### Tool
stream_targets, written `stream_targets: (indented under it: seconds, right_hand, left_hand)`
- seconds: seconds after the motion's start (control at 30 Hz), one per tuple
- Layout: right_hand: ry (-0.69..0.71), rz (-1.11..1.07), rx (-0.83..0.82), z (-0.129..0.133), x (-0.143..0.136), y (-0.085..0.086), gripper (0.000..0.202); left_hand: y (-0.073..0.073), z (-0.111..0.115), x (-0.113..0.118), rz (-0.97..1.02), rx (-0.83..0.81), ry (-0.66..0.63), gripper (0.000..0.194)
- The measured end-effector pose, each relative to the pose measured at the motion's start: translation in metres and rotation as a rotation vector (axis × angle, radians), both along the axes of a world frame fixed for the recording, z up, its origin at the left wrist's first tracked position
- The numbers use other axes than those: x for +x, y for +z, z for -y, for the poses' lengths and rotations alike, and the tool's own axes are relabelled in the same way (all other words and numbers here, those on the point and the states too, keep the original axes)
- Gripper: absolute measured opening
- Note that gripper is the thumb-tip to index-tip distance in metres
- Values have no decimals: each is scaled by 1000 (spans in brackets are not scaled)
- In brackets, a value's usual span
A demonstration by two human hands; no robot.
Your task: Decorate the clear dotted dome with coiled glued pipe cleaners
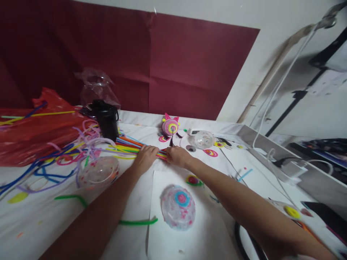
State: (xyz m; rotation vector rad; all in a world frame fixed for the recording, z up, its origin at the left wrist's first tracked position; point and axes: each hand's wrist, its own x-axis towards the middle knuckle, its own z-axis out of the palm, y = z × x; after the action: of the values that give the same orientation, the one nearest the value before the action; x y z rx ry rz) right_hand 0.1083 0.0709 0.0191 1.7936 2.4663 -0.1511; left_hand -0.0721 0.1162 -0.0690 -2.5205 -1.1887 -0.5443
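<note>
A bundle of coloured pipe cleaners (127, 146) lies across the middle of the table. My left hand (146, 156) is closed round it, and my right hand (176, 155) grips its right end. Just behind my hands stands a pink figure with horns and a ringed eye (171, 126). Nearer to me, a clear dome with a blue and pink ringed centre (178, 207) rests on white paper (168, 245). A green pipe cleaner (138, 222) lies to the left of the dome, partly behind my left forearm.
At the left are a red plastic bag (40, 130), a black cup (106, 121), tangled pipe cleaners (59, 175) and a clear bowl (99, 171). Another clear bowl (204, 139) sits behind my right hand. Cables and a white adapter (294, 169) are at the right.
</note>
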Motion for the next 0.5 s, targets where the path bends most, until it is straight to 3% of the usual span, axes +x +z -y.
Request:
stream_targets:
  seconds: [0.23,0.5]
  right_hand:
    - [-51,129,37,13,24,22,34]
    - [-162,281,134,50,84,60,23]
  left_hand:
    - [0,-3,-1,-1,14,-13,31]
    - [1,-6,1,50,10,-39,15]
